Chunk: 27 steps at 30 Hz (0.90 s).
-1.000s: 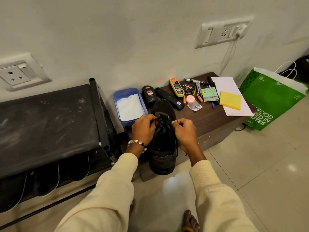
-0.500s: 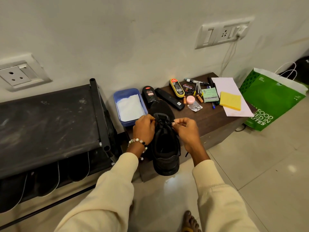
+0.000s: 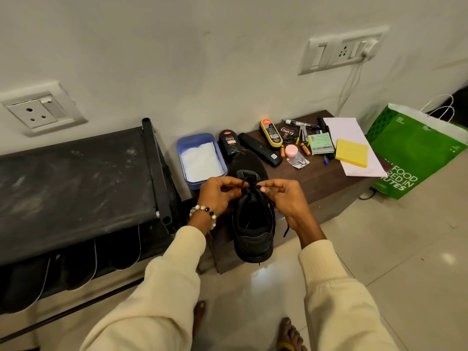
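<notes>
At frame centre, the left hand and right hand each pinch the black shoelace atop the black sneaker.

The shoe is a black low-cut sneaker, matte all over with a dark sole. It lies lengthwise on the near edge of the brown table, toe pointing to the far wall and heel nearest, the heel overhanging the table's edge. Its opening faces up and shows a dark inside, and its tongue stands raised at the far end of the opening. The black lace is gathered in a small knot at the top of the throat, pinched there between the left hand and the right hand. One loose end dangles down the shoe's right side.
</notes>
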Available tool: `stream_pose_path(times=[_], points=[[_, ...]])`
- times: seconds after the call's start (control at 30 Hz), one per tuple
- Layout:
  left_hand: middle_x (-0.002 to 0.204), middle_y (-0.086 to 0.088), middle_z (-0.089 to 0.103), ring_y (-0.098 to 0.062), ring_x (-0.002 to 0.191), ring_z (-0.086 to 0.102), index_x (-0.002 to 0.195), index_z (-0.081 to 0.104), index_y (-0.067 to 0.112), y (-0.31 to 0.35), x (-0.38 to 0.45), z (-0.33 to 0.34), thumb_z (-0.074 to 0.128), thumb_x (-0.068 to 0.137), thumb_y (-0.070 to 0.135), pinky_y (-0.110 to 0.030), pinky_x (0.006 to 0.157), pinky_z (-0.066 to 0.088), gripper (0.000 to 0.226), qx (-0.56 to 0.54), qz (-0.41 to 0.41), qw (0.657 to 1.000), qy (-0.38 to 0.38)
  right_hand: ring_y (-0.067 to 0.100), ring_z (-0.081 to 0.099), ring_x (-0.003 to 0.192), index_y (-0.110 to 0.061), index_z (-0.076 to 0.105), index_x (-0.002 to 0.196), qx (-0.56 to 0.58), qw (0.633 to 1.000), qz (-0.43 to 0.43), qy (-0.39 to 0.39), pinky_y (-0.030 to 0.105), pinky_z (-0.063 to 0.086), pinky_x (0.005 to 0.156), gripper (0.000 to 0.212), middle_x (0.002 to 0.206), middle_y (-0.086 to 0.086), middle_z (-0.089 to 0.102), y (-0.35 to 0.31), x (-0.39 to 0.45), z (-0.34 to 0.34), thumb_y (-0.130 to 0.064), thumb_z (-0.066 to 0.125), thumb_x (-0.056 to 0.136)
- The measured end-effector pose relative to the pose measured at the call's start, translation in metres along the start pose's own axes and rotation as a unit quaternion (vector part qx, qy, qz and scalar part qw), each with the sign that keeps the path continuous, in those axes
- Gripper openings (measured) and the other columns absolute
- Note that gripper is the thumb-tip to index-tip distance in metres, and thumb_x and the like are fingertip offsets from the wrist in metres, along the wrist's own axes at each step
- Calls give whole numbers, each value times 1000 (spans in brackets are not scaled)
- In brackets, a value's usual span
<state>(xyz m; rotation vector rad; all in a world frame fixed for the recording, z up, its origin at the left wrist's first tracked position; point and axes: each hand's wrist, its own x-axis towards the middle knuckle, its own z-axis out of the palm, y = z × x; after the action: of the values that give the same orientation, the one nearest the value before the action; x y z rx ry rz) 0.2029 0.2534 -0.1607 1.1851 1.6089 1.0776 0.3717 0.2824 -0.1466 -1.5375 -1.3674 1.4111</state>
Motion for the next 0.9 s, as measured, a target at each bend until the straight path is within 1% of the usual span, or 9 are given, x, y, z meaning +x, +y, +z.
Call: stream_pose_path(times=[0.07,0.17,0.27,0.37,0.5,0.6,0.7,0.8,0.9], points=[[91,-1,74,-17,91,68,90,75,19,-1,1,0,69,83,0,-44,91,55,21,10,15,1000,-4,8,62,67,-16,73,90,-4,1000,-5,-3,16,44,48,12,80,2,70,0,0,1,-8,64,87],[88,0,73,-15,87,68,87,73,19,-3,4,4,65,88,4,-41,89,55,17,37,34,999,-8,16,63,73,-21,71,83,-33,999,-7,5,27,49,56,13,83,7,70,2,3,4,-12,63,89],[94,-5,69,-22,91,63,94,67,14,-4,7,11,55,94,6,-39,87,52,15,158,78,984,15,16,62,83,-20,67,84,-90,996,-3,18,32,52,73,15,87,4,68,3,5,7,-14,57,93],[99,-14,62,-30,92,56,101,57,4,-3,8,14,44,95,0,-39,80,46,15,236,71,969,36,14,56,74,-16,60,81,-113,993,2,36,32,50,68,19,85,5,62,0,3,7,-14,48,96],[101,-13,61,-27,92,56,105,56,5,-4,6,9,45,97,2,-34,79,44,14,218,58,974,17,15,58,67,-15,58,87,-91,995,-1,41,26,50,55,14,84,4,62,-2,1,2,-11,48,96],[104,-8,66,-21,94,61,108,62,9,-5,5,3,55,95,6,-30,85,49,16,164,62,984,-19,17,62,73,-11,65,90,-38,999,0,2,25,51,60,9,84,7,67,1,1,-5,-8,56,92],[101,-4,69,-18,94,65,105,67,13,-8,6,0,61,91,6,-33,90,53,17,137,70,988,-18,17,65,81,-10,70,94,-9,1000,-6,-27,26,53,65,11,85,6,69,4,1,-6,-7,59,90],[98,-3,70,-17,91,65,102,69,14,-8,6,4,61,91,8,-35,89,54,15,144,79,986,12,18,67,84,-15,72,90,-31,999,-19,0,31,55,75,10,84,3,71,6,3,0,-13,63,89],[100,-7,67,-22,93,62,103,65,11,-4,6,9,55,95,12,-33,82,49,13,213,87,973,28,14,61,79,-14,69,86,-102,993,-11,58,30,51,72,13,83,1,68,5,5,8,-18,59,91]])
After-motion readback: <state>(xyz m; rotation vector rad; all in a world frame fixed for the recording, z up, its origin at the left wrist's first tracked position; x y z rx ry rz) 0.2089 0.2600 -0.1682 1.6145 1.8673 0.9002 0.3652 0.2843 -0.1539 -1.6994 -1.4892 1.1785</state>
